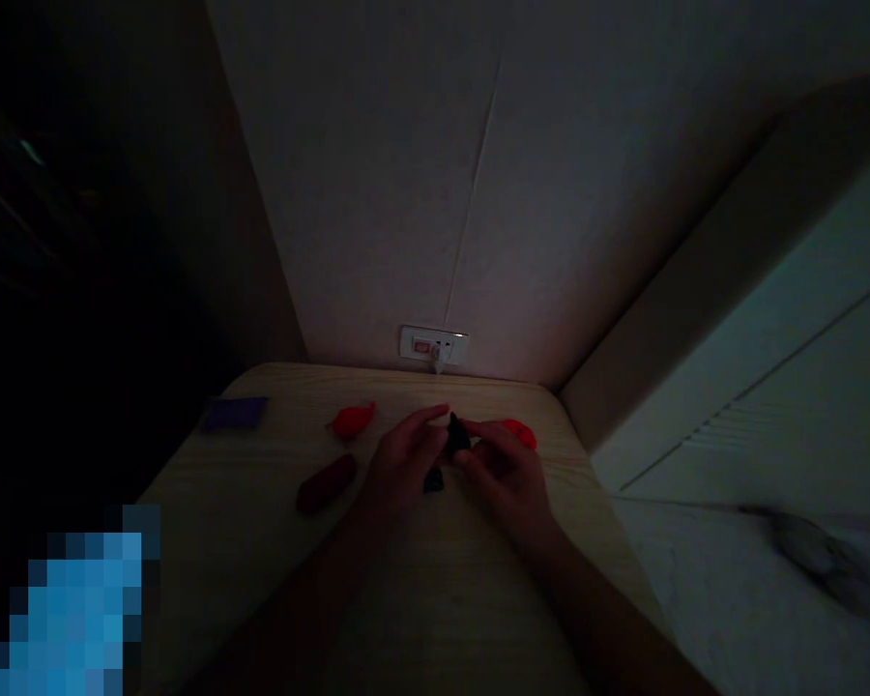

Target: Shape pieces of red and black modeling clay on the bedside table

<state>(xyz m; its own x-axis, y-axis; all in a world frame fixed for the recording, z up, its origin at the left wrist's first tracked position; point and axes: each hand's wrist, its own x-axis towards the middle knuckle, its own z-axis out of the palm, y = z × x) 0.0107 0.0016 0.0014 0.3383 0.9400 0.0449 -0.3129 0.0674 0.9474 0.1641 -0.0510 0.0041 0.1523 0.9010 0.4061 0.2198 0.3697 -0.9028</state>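
Basically, left hand and right hand meet over the surface, fingers curled in, a small black item held between them. Right thumb and fingertips pinch it; left fingers are against or right by it, too dim to tell which. Second dark piece lies just below, near left palm. Bright red item sits behind right hand, partly hidden. Left of the hands: red pouch-like thing, dark red oblong nearer the camera, purple packet at the far-left edge. Wall socket beyond, plug in.
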